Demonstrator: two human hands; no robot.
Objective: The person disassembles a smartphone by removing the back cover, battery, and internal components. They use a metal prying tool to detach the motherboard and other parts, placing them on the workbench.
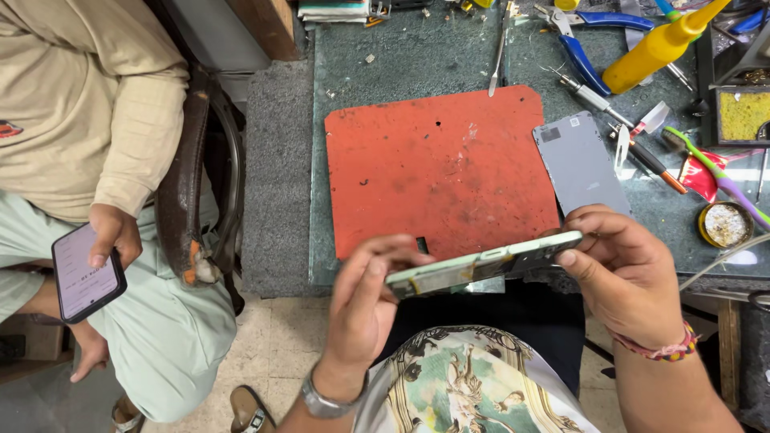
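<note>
**Opened phone held edge-on between both hands**

Our left hand (365, 301) pinches the near end of a pale green phone (481, 266), while our right hand (622, 269) grips its far end, so it sits level above our lap. We judge we are inspecting or prying the seam, which calls for steady, gentle pressure. Just beyond the hands lies a scuffed orange mat (437, 168) on the desk (385, 64). Beyond our right hand rests a flat grey back panel (581, 164), with blue-handled pliers (589, 48) farther off.
</note>
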